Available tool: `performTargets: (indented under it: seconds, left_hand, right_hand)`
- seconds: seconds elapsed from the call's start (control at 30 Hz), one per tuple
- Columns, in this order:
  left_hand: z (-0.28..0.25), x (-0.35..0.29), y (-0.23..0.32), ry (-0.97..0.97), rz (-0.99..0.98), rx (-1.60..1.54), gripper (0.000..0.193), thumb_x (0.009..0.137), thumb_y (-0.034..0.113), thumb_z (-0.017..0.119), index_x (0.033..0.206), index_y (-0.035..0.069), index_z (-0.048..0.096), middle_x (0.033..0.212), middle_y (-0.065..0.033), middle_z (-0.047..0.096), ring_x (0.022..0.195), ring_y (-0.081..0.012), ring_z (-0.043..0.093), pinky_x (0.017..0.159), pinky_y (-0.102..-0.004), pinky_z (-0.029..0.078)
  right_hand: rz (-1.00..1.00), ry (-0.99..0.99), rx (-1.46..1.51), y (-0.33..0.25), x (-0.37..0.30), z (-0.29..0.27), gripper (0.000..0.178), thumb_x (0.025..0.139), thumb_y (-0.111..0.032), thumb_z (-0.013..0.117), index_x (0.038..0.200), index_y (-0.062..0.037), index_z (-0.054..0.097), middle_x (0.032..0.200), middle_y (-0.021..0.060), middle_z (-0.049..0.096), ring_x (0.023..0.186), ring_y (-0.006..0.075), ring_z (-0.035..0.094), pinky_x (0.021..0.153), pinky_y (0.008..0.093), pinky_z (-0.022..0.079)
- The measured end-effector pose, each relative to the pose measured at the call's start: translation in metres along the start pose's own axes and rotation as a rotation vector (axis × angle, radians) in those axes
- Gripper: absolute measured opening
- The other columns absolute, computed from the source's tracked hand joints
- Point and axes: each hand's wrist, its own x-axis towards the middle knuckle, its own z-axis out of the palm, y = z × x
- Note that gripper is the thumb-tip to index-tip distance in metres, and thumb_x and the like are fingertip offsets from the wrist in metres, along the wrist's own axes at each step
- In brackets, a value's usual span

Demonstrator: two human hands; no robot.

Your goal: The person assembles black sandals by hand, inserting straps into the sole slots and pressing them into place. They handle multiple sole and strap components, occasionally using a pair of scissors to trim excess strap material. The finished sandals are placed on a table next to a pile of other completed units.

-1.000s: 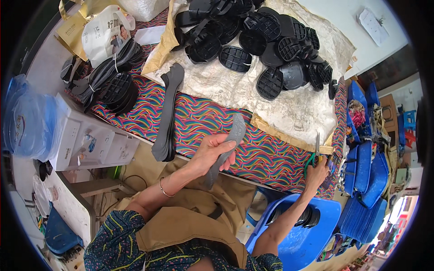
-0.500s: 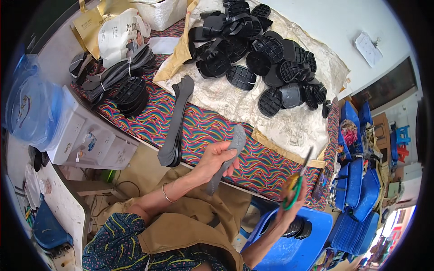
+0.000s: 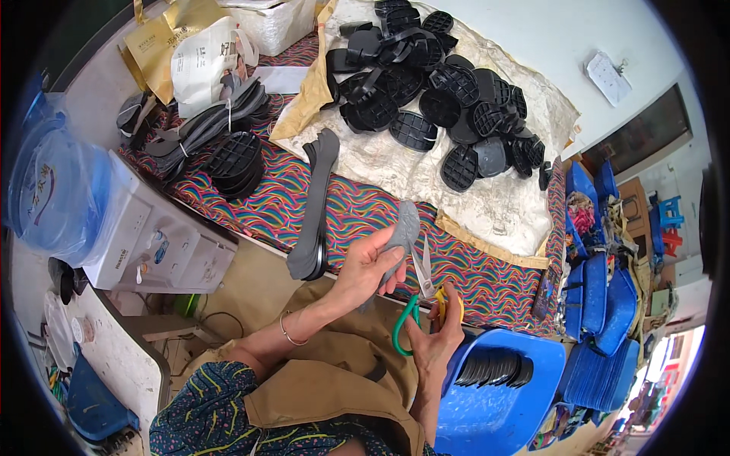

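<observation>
My left hand [image 3: 370,266] is closed round a grey, sole-shaped strip [image 3: 407,226], its broad upper end sticking up past the thumb. My right hand [image 3: 437,330] grips a pair of scissors [image 3: 424,275] with one green and one yellow handle loop. The blades are parted and point up, close beside the strip's right edge; I cannot tell whether they touch it. Left of my left hand, a stack of similar dark grey strips [image 3: 312,213] lies across the table's near edge.
Black moulded sole pieces [image 3: 414,131] are heaped on a whitish sheet [image 3: 487,216] over the patterned tablecloth [image 3: 494,285]. More bundled strips [image 3: 209,125] lie left. A blue tub [image 3: 494,422] with black pieces stands at lower right, a water dispenser [image 3: 156,235] at left.
My right hand has swung left with the scissors, from the table's right side to beside the strip. The blades now show parted. My left hand still holds the strip.
</observation>
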Motion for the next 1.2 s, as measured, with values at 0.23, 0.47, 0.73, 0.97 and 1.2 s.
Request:
performTargets:
  seconds: [0.23, 0.47, 0.73, 0.97, 1.2]
  left_hand:
    - [-0.021, -0.015, 0.003, -0.093, 0.016, 0.065, 0.039, 0.103, 0.015, 0.047, 0.141, 0.005, 0.048, 0.071, -0.0006, 0.059, 0.05, -0.0042, 0.051, 0.043, -0.0183, 0.039]
    - [-0.027, -0.047, 0.001, -0.146, 0.052, 0.059, 0.038, 0.103, 0.015, 0.047, 0.14, 0.005, 0.049, 0.069, 0.0011, 0.056, 0.051, -0.0033, 0.048, 0.045, -0.0187, 0.038]
    - [-0.062, -0.068, 0.011, -0.195, -0.109, -0.059, 0.023, 0.099, 0.019, 0.052, 0.112, 0.001, 0.061, 0.071, -0.0047, 0.06, 0.054, -0.0092, 0.054, 0.046, -0.0224, 0.039]
    - [-0.074, -0.068, 0.024, -0.113, -0.035, -0.162, 0.029, 0.1, 0.014, 0.051, 0.126, 0.001, 0.054, 0.077, -0.0096, 0.064, 0.055, -0.0138, 0.059, 0.047, -0.0232, 0.043]
    - [-0.078, -0.062, 0.02, -0.087, -0.01, -0.176, 0.033, 0.102, 0.015, 0.05, 0.132, 0.003, 0.05, 0.084, -0.0124, 0.067, 0.06, -0.0152, 0.064, 0.049, -0.0235, 0.047]
  right_hand:
    - [-0.091, 0.033, -0.169, -0.019, -0.005, 0.014, 0.075, 0.066, -0.002, 0.083, 0.135, -0.0024, 0.053, 0.099, 0.0066, 0.06, 0.073, 0.0105, 0.053, 0.066, 0.0223, 0.049]
    - [-0.023, 0.055, 0.107, -0.039, -0.005, 0.032, 0.071, 0.068, -0.002, 0.081, 0.134, -0.0025, 0.055, 0.092, 0.0011, 0.059, 0.071, 0.0053, 0.049, 0.063, 0.0189, 0.042]
    - [0.474, 0.193, 1.116, -0.011, 0.022, 0.043, 0.032, 0.098, -0.024, 0.058, 0.127, -0.0102, 0.057, 0.067, -0.0069, 0.048, 0.049, 0.0041, 0.043, 0.041, 0.0192, 0.031]
    - [0.178, 0.243, -0.19, 0.098, 0.095, -0.002, 0.059, 0.078, -0.022, 0.079, 0.127, 0.0033, 0.058, 0.082, 0.0088, 0.067, 0.071, 0.0194, 0.064, 0.064, 0.0346, 0.05]
    - [-0.343, 0.478, -1.057, 0.115, 0.123, -0.007, 0.042, 0.08, -0.019, 0.073, 0.116, 0.0013, 0.065, 0.1, 0.0205, 0.068, 0.092, 0.0388, 0.064, 0.082, 0.0474, 0.05]
